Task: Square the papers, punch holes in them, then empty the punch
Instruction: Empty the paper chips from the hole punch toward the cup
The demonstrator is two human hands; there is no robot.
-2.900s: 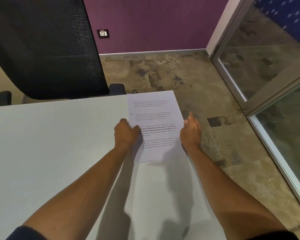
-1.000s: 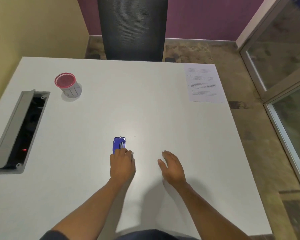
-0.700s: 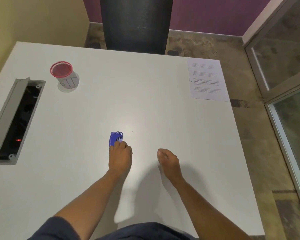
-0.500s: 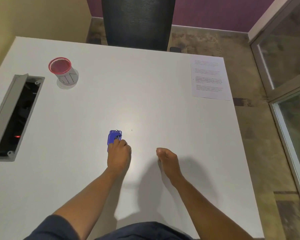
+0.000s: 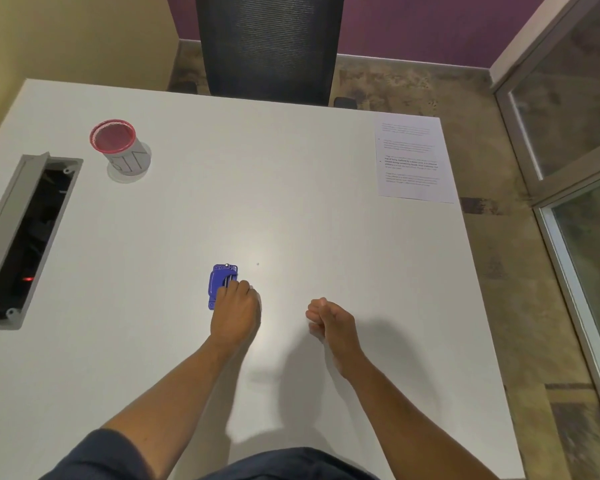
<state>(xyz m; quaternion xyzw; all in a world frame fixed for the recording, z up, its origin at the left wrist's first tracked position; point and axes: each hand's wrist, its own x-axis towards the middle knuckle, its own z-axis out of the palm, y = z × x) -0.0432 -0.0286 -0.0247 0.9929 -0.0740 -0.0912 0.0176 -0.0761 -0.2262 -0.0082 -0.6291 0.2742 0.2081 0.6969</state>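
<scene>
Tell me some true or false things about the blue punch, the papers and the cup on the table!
1. The left hand has its fingers on the blue punch. True.
2. The papers lie right beside the punch. False: they sit at the table's far right corner, well apart from it.
3. The right hand holds the papers. False: it holds nothing, fingers loosely curled.
4. The red-rimmed cup stands upright at the far left. True.
5. A black chair is behind the table. True.
</scene>
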